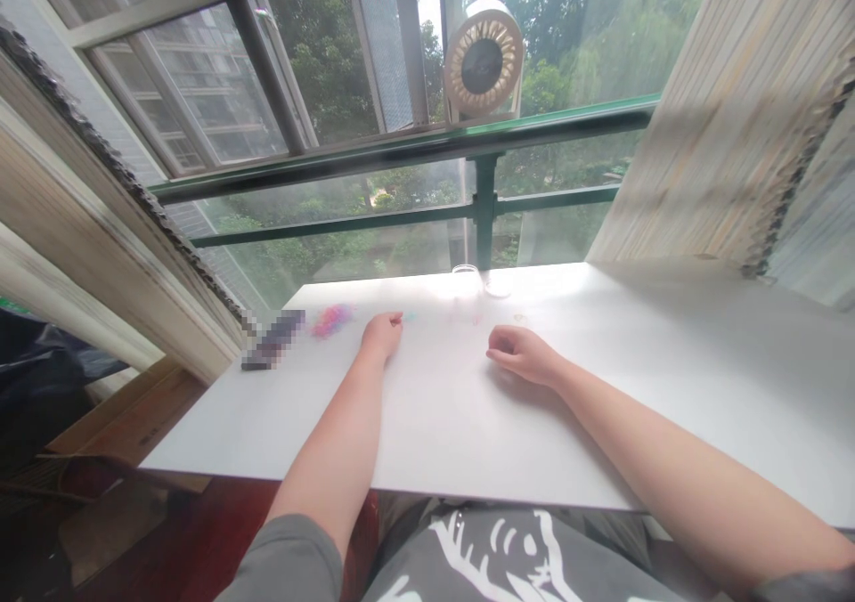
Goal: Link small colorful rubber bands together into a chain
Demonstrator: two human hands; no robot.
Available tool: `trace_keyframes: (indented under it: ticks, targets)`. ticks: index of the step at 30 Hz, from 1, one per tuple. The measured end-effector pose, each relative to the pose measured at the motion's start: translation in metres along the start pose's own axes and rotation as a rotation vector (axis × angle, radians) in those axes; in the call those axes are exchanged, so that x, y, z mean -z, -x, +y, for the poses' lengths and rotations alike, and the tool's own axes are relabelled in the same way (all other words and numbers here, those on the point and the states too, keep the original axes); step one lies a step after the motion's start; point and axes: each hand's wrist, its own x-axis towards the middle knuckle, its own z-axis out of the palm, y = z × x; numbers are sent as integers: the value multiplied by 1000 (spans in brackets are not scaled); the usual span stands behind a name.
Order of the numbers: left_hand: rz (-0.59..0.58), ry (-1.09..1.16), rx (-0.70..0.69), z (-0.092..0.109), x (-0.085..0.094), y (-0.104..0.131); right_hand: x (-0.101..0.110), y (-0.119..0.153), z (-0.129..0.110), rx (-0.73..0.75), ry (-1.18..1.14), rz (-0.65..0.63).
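"What's near the left hand [383, 335]?"

"A loose heap of tiny coloured pieces [332, 319], pink, orange and violet, on the white desk [427, 415], left of the frame's centre. A small teal patch [410, 316] shows just right of that hand."

"Are its fingers pinching anything?"

"They're curled together; I can't tell if anything's between them."

"And the right hand [521, 353]?"

"Right of centre, fingers curled loosely inward. Whether they hold something, I can't tell."

"Beyond it?"

"A clear container [466, 272] near the desk's far edge, and a round fan [484, 61], top of the frame."
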Motion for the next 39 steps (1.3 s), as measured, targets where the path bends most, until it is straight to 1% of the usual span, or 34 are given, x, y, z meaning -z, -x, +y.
trace_keyframes:
  ticks: [3,7,9,12,17,20,23,26,29,34,39]
  targets:
    - [-16,46,-15,-2,4,1,0,0,-1,1,8,-1]
    - [-84,100,-5,-4,14,8,0,0,0,10,10,0]
    - [-109,65,-6,-6,20,16,-1,0,1,11,2,-1]
    - [-123,-63,-8,-12,30,32,-1,0,3,11,-8,1]
    - [-46,-252,6,-29,46,64,-2,-1,5,7,-3,-7]
    - [2,-282,22,-42,54,79,-2,0,4,-3,-1,-18]
    - [42,-289,50,-52,60,85,-1,0,3,-6,19,-25]
    - [58,-292,112,-58,63,84,0,0,3,-10,47,-28]
    - [58,-314,188,-62,63,78,0,-1,3,-18,65,-33]
    - [15,-378,261,-65,62,61,0,0,1,-23,74,-46]
    - [10,-429,372,-63,71,47,2,0,-2,-21,67,-61]
